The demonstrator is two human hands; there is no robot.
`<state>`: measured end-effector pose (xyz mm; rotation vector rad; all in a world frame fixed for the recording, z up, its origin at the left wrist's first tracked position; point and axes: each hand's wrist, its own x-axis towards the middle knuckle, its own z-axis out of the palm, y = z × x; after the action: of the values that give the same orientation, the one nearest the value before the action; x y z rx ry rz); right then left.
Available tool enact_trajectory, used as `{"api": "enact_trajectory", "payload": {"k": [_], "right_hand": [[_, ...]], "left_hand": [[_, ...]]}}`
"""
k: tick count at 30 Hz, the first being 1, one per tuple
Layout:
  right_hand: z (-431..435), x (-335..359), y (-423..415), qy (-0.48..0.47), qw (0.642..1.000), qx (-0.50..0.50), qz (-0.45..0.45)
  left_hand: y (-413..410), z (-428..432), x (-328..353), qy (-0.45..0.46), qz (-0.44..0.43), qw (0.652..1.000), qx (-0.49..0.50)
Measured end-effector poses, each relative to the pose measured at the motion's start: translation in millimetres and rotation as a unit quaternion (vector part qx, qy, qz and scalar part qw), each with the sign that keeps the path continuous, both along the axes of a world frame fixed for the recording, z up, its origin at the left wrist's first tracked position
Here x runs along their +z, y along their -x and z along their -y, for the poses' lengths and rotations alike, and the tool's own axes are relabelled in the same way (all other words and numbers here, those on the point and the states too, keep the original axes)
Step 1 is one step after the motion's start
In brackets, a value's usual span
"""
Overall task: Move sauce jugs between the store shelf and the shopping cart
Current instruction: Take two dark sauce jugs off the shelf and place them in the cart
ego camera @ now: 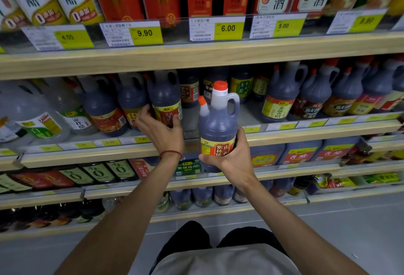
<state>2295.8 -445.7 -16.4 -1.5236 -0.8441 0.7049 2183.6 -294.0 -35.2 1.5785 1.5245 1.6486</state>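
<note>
The right hand (231, 156) had its fingers wrapped round the lower body of a dark jug (218, 126), holding it in the air just in front of the shelf (306, 131), before a gap in the row. The left hand (160, 130) was curled round a shelf jug (166, 100), fingers down its left side and thumb on the label.

I thought the grip risky: one hand, low on a full jug, so the heavy top could swing over or slip. The gap looked narrow, and a careless push might knock the neighbours. The shelf jug stood tight against the next one, so a tug could drag that along.

The held jug stood upright, long axis vertical, orange cap (220, 85) up, label towards the person and handle (235, 104) to the right.
</note>
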Motion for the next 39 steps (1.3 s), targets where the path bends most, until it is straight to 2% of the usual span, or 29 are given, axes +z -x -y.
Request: {"api": "enact_trajectory", "payload": {"k": [1,3,4,6,7,8,9,10,13,17,20,21,25,27,34,39], "right_hand": [[1.0,1.3,-0.1,0.0,1.0,0.0,-0.002],[1.2,3.3,-0.7,0.0,1.0,0.004,-0.006],[1.1,4.3,-0.3,-0.001,1.0,0.008,-0.01],[-1.3,4.5,1.0,-0.003,1.0,0.01,-0.021],[-2.9,4.3,1.8,-0.006,0.999,0.013,-0.029],[-5.6,3.1,2.1,-0.01,0.999,0.02,-0.037],[-8.0,2.6,2.6,-0.013,0.998,0.034,-0.045],[-10.4,2.3,2.8,-0.016,0.997,0.053,-0.046],[-15.3,3.6,-2.9,-0.019,0.99,0.14,0.004],[-23.3,10.6,-21.6,0.028,0.961,0.251,0.112],[-33.5,14.3,-32.4,0.011,0.932,0.209,0.296],[-36.4,15.4,-33.2,-0.001,0.93,0.181,0.321],[-46.4,11.0,-24.7,-0.044,0.959,0.097,0.263],[-53.9,6.6,-21.0,-0.052,0.964,0.073,0.249],[-80.2,-13.5,-21.3,-0.068,0.97,0.014,0.235],[-94.0,-15.1,-30.0,-0.08,0.97,0.016,0.227]], "left_hand": [[1.7,8.9,5.2,-0.007,0.024,0.999,-0.033],[5.2,26.2,22.9,0.049,0.068,0.98,-0.179],[8.0,33.3,33.8,0.112,0.082,0.952,-0.274],[16.0,42.4,55.5,0.268,0.098,0.854,-0.435],[20.2,45.0,65.5,0.328,0.093,0.805,-0.485],[23.5,45.3,71.1,0.354,0.075,0.776,-0.516],[24.9,44.6,73.3,0.351,0.048,0.767,-0.535],[25.1,44.2,73.6,0.322,0.011,0.779,-0.538],[24.6,43.3,66.8,0.209,-0.087,0.845,-0.484],[29.7,47.2,63.8,0.178,-0.026,0.87,-0.46],[27.0,52.2,63.8,0.136,0.008,0.894,-0.427],[25.9,51.3,62.3,0.119,0.003,0.903,-0.413],[23.2,36.5,51.2,0.028,-0.094,0.926,-0.364],[20.1,28.7,45.4,0.008,-0.113,0.929,-0.352],[5.3,0.3,22.3,0.02,-0.121,0.928,-0.352],[-10.9,-10.1,12.9,0.025,-0.127,0.927,-0.353]]}}
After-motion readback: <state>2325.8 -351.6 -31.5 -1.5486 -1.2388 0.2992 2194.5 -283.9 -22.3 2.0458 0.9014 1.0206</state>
